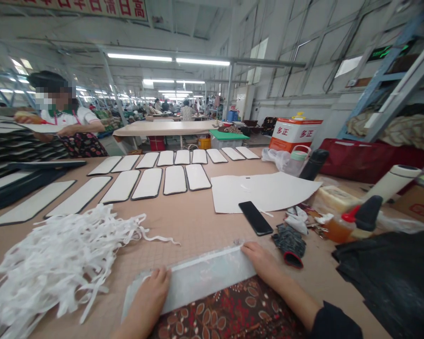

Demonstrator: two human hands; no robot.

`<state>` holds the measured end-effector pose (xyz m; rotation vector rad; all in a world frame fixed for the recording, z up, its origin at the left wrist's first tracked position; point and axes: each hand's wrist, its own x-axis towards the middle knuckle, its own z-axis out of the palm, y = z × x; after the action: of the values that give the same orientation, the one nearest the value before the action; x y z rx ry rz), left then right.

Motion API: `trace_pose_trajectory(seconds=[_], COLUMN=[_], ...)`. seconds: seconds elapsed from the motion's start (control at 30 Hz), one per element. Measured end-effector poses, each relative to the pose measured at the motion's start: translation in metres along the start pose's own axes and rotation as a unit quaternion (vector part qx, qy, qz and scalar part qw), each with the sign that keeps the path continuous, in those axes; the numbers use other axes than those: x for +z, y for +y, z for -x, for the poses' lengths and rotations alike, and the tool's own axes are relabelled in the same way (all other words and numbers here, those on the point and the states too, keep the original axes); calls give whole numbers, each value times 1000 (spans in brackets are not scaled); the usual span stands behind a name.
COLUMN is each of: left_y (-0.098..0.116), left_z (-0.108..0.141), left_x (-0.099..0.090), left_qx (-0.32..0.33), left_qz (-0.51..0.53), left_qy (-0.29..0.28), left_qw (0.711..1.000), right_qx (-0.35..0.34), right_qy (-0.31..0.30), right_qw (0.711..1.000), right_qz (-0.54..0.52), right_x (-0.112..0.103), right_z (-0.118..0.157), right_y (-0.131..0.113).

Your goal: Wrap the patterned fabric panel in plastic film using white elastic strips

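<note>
A long pale grey, partly see-through sheet [207, 273] lies at the near edge of the table, with a white strip along its far edge. My left hand [151, 293] is closed on its left end, fingers bent together near the far edge. At the right end my right hand [261, 261] grips the far corner, its thumb hidden. Below the sheet shows a brown-red patterned cloth [226, 310] over my lap. Left of my left hand is a tangled heap of white strips [56, 263]. A dark fingerless-looking glove [290, 245] and a black phone [255, 218] lie beyond my right hand.
Rows of white panels with dark edges [146, 183] cover the far table. A large white sheet [265, 190] lies right of them. Bottles, including an amber one with a red cap [341, 228], and black material [392, 278] are at right. A co-worker [70, 117] stands far left.
</note>
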<state>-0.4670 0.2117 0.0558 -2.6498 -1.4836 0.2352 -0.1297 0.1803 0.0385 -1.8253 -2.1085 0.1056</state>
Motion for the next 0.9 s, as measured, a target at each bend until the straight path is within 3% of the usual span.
trace_pose_trajectory(seconds=[0.1,0.2,0.27,0.4,0.53,0.63,0.7,0.8,0.9], left_y=[-29,-28,-11,43,98,127,139,149,155], left_z=[18,14,-2,-52,-100,-122,-132,-143,-151], left_x=[0,-14,-28,-52,-61,-58,-55,-50,-45], left_qx=[-46,-29,9,108,145,137,113,76,60], left_qz=[6,6,20,116,176,201,229,269,280], left_qy=[-21,-10,-3,20,42,77,94,77,57], left_qw=[999,1000,1000,987,973,967,962,957,956], right_qx=[20,70,97,114,106,106,109,102,103], right_qy=[4,7,5,-14,-6,31,38,42,51], right_qw=[999,995,994,993,994,994,990,966,950], right_qz=[-40,-67,-58,-17,15,-2,-76,-234,-291], right_x=[-5,-5,-4,-3,-10,-17,-21,-19,-8], right_z=[3,-3,-8,-17,-12,-6,-5,-12,-22], right_y=[21,27,28,29,24,20,20,26,35])
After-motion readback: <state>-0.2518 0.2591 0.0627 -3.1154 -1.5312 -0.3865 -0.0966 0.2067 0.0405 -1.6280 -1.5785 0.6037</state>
